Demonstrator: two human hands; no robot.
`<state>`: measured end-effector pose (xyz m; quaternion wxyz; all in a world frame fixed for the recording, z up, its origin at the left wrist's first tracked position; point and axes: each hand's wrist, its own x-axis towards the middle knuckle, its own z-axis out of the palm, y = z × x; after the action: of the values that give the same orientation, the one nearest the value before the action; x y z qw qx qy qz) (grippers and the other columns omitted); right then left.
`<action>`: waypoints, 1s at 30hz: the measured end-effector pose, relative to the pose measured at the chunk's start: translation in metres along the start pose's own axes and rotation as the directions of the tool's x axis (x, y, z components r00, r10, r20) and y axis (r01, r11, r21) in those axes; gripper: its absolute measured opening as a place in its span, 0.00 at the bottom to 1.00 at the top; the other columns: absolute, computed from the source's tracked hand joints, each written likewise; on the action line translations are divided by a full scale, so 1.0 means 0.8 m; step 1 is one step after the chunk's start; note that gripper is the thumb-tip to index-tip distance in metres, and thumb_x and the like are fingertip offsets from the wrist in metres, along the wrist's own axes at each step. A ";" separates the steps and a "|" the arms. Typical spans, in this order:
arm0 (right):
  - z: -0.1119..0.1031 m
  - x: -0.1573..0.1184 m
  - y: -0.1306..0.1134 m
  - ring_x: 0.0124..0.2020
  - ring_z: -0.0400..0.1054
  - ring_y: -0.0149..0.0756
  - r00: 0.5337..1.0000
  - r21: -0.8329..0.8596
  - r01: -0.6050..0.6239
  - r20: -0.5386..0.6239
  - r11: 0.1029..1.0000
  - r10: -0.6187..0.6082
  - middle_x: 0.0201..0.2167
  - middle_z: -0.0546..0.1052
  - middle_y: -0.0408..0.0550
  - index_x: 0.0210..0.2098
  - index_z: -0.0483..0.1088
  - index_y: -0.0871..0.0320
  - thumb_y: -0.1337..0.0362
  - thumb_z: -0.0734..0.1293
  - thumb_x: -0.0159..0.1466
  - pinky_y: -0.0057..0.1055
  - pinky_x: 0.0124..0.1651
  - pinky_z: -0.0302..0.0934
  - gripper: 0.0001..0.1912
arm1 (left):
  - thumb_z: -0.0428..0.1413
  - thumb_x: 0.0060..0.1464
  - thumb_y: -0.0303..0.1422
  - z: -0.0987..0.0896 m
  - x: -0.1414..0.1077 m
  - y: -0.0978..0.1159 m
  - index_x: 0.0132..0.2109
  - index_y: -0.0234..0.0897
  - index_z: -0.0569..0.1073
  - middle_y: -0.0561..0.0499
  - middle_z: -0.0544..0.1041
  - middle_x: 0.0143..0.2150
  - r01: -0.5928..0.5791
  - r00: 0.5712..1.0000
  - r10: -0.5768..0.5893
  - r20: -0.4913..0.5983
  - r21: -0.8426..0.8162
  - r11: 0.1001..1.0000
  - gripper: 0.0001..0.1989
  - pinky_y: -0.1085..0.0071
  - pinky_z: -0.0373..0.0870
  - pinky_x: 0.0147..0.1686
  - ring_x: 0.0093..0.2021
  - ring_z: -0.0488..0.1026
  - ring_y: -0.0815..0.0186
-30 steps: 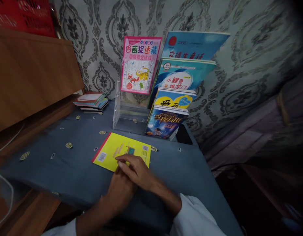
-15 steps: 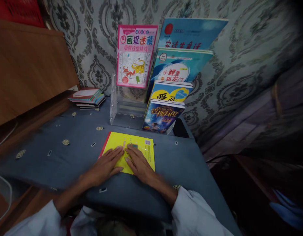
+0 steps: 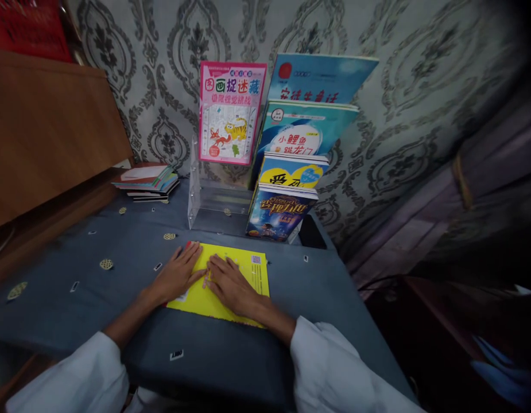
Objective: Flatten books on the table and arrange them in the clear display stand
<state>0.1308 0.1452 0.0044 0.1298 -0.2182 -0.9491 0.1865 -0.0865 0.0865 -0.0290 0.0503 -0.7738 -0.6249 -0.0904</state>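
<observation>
A yellow book (image 3: 241,261) with a red spine edge on its left lies flat on the blue-grey tablecloth. Across its left part rests my left hand (image 3: 179,275), palm down and fingers stretched out. My right hand (image 3: 231,287) lies flat on the middle of the cover, fingers extended to the upper left. Neither hand grips anything. Printed text and a QR code show near the book's upper right corner; the hands hide part of the cover.
Behind the book stands a clear acrylic rack (image 3: 213,221) with a pink picture book (image 3: 231,115) and several books in tiers, a dark blue one (image 3: 282,212) in front. A stack of thin books (image 3: 147,180) lies back left, near a wooden cabinet (image 3: 54,120).
My left hand has moved left and up to the spine side of the yellow book. My right hand has slid left over the cover. The view has shifted slightly.
</observation>
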 end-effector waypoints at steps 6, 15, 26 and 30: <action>0.003 -0.013 0.056 0.73 0.51 0.51 0.971 -0.141 -0.224 -0.118 0.964 0.208 0.70 0.60 0.66 0.69 0.60 0.66 0.56 0.56 0.74 0.56 0.73 0.45 0.29 | 0.36 0.71 0.52 0.000 0.001 0.001 0.74 0.34 0.54 0.39 0.56 0.75 0.025 1.000 -0.025 0.014 -0.017 1.000 0.35 0.52 0.51 0.71 0.75 0.49 0.55; 0.001 -0.051 0.085 0.73 0.52 0.49 0.948 -0.168 -0.281 -0.204 0.945 0.246 0.70 0.61 0.65 0.70 0.58 0.65 0.54 0.51 0.75 0.56 0.73 0.47 0.31 | 0.36 0.70 0.53 -0.002 0.002 0.009 0.73 0.31 0.56 0.36 0.54 0.75 0.094 0.995 -0.094 0.036 -0.011 0.996 0.37 0.47 0.50 0.70 0.76 0.48 0.51; 0.004 -0.048 0.083 0.73 0.52 0.49 0.943 -0.149 -0.288 -0.217 0.946 0.253 0.70 0.62 0.64 0.69 0.60 0.65 0.55 0.52 0.74 0.55 0.73 0.45 0.30 | 0.36 0.70 0.51 0.004 0.025 0.031 0.72 0.26 0.57 0.33 0.56 0.74 0.062 0.998 -0.061 0.017 -0.050 0.997 0.37 0.52 0.50 0.71 0.75 0.51 0.51; 0.001 -0.046 0.078 0.73 0.52 0.50 0.940 -0.155 -0.309 -0.201 0.938 0.276 0.70 0.62 0.66 0.68 0.60 0.68 0.56 0.52 0.74 0.55 0.73 0.45 0.30 | 0.35 0.72 0.48 -0.001 0.041 0.057 0.72 0.31 0.58 0.38 0.56 0.74 -0.048 0.997 0.052 0.055 -0.077 0.996 0.33 0.53 0.48 0.72 0.76 0.49 0.56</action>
<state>0.1854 0.1800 -0.0277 0.1634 -0.3839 -0.9038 0.0951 -0.0357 0.1080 -0.0197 0.0056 -0.7928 -0.6027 -0.0906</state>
